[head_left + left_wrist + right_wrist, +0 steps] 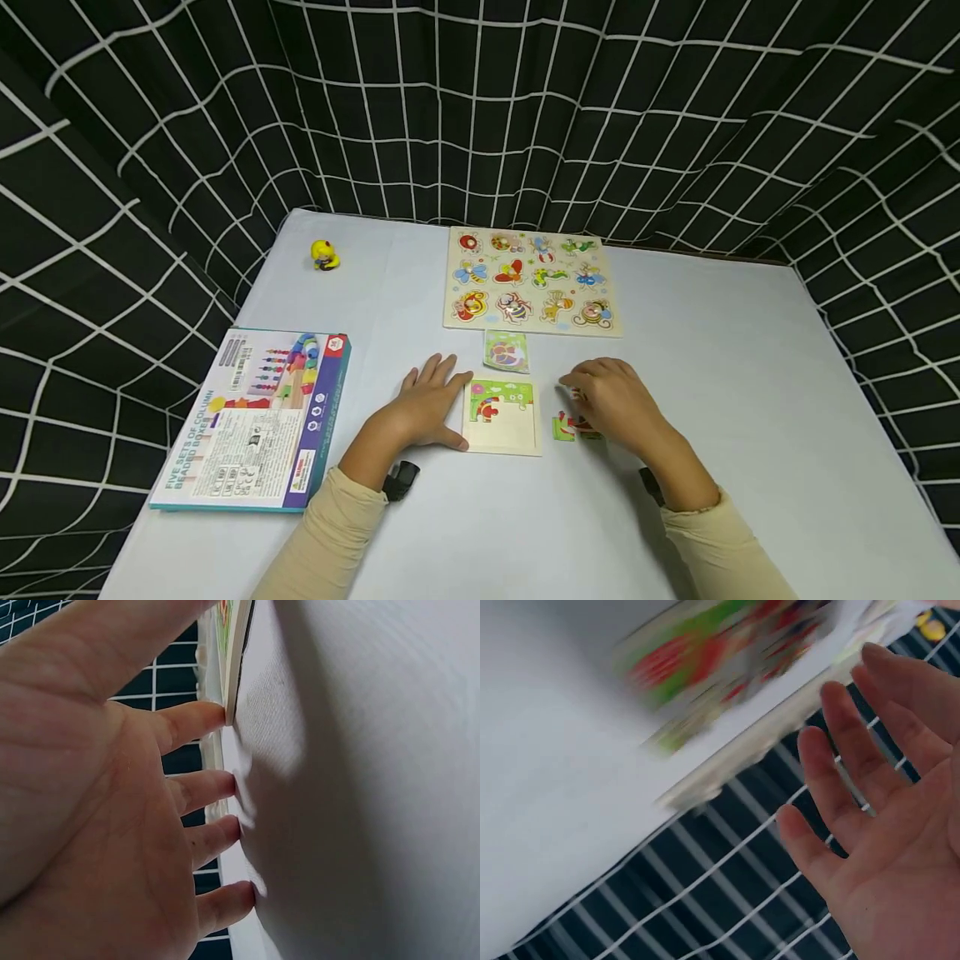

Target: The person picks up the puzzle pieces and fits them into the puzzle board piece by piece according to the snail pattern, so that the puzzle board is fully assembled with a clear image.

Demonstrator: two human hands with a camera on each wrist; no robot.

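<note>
Left hand [427, 410] touches a small wooden puzzle tray [501, 437]; right hand [617, 404] hovers over loose pieces [564, 427]

The tray lies just below the middle of the head view. It is nearly square, so no long axis stands out; its sides run almost parallel to the frame, tipped very slightly. Fitted pieces [519, 391], printed green with some red, line its top and reach down the upper left; pale bare wood fills the remainder. The loose pieces, red and green with knobbed outlines, lie to its right, partly hidden.

The left hand is spread, gripping nothing, thumb and index finger against the tray's left edge. The right hand's fingers are loosely bent and parted, with nothing visible between them.

Above the tray sit a small picture sheet [506, 352] and a larger wooden board [490, 287] of insect shapes, its long axis running left to right. A glossy yellow toy [324, 256] stands upper left, a printed box [255, 425] lower left.

Only the left wrist view shows the tray's thin edge and the other fingertips on the white cloth [405, 825]. In the right wrist view, the red and green prints are badly blurred.
</note>
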